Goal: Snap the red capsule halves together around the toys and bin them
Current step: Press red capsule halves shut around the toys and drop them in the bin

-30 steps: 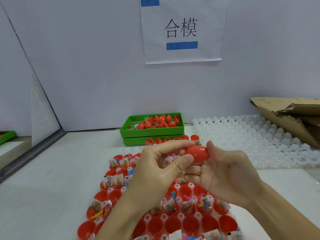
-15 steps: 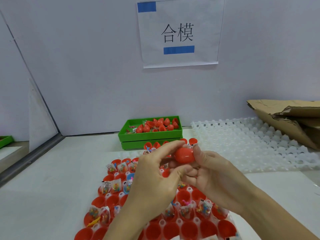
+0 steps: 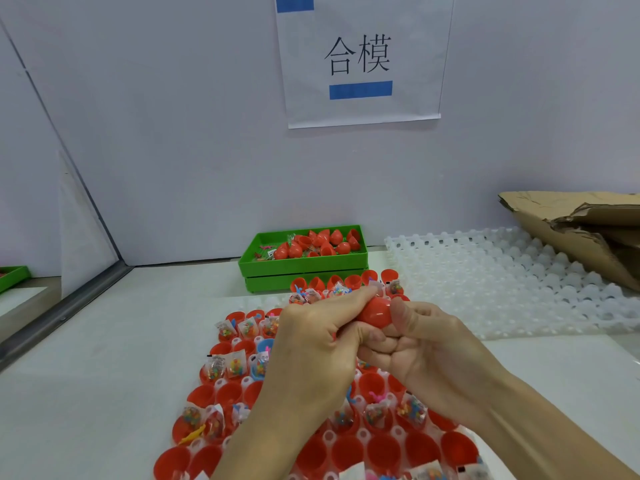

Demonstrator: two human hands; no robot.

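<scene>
Both hands closer now, left hand (image 3: 311,344) and right hand (image 3: 426,344) squeezing red capsule (image 3: 375,311) near green bin (image 3: 304,266); I press halves squarely.

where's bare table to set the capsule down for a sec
Bare table lies left of the tray of red halves, up to the metal rail. A smaller patch sits below the empty white tray. The middle, under both hands, is crowded.
</scene>
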